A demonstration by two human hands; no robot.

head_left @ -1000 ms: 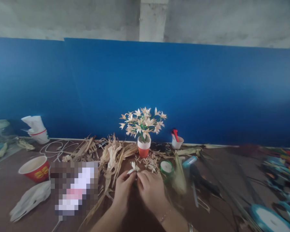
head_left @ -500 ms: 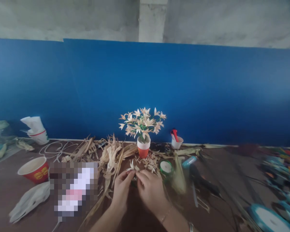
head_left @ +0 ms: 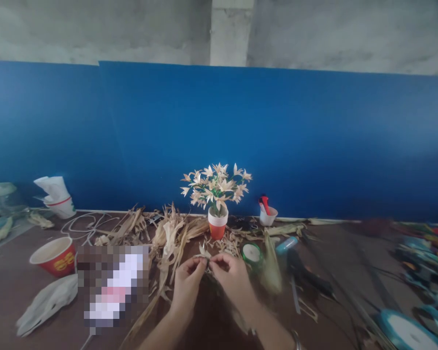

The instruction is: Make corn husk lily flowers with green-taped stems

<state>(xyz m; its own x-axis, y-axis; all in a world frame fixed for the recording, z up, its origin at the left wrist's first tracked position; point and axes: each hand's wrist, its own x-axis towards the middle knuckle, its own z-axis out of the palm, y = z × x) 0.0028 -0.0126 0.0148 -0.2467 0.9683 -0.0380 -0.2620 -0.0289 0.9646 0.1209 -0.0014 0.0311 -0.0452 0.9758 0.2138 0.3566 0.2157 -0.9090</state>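
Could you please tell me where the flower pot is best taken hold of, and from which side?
Probably around the pot, below its white rim, coming from the near right: it stands upright, flowers spread wide above, and husks crowd its left.

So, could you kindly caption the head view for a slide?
Bare left hand and right hand hold a pale pointed-petalled flower before cream star-shaped flowers in a red-and-white pot.

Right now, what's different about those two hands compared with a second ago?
The right hand has shifted slightly rightward, a gap now showing between its thumb and index finger. The left hand remains at the small pale flower; the potted flowers haven't moved.
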